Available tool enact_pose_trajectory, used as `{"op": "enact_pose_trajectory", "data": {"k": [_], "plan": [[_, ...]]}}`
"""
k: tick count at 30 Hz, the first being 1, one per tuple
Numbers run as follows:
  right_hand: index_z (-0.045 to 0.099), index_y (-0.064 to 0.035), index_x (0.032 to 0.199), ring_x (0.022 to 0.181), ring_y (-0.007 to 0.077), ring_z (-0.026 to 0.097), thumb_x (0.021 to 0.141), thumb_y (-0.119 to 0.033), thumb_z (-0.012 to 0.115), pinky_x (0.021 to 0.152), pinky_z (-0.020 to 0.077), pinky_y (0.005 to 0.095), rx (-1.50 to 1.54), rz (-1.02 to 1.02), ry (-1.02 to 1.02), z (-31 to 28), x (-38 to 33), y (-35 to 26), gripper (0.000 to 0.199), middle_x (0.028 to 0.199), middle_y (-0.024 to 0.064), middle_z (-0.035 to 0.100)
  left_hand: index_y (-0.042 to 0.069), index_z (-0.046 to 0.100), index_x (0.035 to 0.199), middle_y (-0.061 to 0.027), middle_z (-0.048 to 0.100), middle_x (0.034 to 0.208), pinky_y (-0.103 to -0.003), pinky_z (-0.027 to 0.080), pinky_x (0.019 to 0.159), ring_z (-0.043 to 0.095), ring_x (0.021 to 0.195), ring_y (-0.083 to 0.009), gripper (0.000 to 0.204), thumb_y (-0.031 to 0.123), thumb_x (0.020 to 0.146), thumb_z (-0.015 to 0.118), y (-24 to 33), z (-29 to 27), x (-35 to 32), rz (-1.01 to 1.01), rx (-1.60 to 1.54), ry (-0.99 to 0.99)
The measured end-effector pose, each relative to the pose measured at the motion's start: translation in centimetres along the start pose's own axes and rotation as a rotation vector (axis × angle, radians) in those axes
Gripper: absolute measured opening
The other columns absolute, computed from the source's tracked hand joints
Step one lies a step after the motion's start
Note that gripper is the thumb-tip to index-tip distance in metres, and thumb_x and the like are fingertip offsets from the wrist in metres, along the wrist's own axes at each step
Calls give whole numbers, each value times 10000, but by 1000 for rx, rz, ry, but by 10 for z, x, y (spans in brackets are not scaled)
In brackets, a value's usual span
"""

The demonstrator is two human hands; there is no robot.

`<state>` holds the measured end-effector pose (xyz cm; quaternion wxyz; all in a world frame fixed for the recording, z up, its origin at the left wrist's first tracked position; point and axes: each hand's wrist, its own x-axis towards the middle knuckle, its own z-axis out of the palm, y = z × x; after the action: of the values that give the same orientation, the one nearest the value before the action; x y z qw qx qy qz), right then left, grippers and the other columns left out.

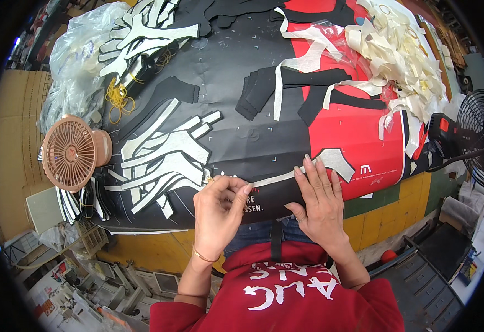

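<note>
Apparently, left hand (pixel 218 206): fingertips pinching narrow white fabric strip (pixel 278 179) taut.
Right hand (pixel 320 206): fingers flat, grasping nothing, likely steadying it.

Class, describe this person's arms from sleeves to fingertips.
Short dark red sleeves leave both forearms bare. A thin gold-coloured bangle circles the left wrist; the right wrist shows none. The fingers are ungloved; a golden glint on a left finger may be a ring.
</note>
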<state>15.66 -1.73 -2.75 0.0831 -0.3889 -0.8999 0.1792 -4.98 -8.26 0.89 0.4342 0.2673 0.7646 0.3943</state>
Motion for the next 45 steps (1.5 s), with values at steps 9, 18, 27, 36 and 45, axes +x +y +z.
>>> {"op": "enact_pose_trajectory", "data": {"k": [9,18,27,36,45], "plan": [[486,-104,1474,1470,284,360,962,-481,566,1208,203,472,-10,-3,-1,1,0,0,641,1558,108,434,-72,666,844,0,627,673,-183,384,488,532,558,-5,123,19,912,711,-1,6,2,169,137,69],[487,-110,1474,1469,282,361,954,-479,579,1208,206,467,-13,0,6,1,0,0,644,1558,105,436,-60,675,829,-39,638,660,-197,402,490,568,538,-27,109,16,889,725,3,8,2,192,238,95],[493,-112,1468,1466,281,365,947,-468,593,1206,208,465,-14,1,6,2,-1,0,639,1558,107,434,-17,674,953,-120,629,839,-288,482,561,610,584,-172,96,14,876,722,-1,15,-6,228,305,169],[480,-97,1471,1485,320,326,951,-485,572,1209,118,571,-38,0,17,-1,2,-9,655,1584,148,380,90,445,1501,-194,302,1613,-572,76,1200,256,1499,-373,736,470,904,648,-36,30,-29,547,948,-86],[423,3,1486,1501,343,280,966,-510,546,1188,172,597,-28,154,52,-23,-5,28,741,1600,194,328,30,376,1510,-244,247,1618,-652,-25,1177,188,1519,-408,827,441,870,702,-31,47,-33,589,913,76]]}}
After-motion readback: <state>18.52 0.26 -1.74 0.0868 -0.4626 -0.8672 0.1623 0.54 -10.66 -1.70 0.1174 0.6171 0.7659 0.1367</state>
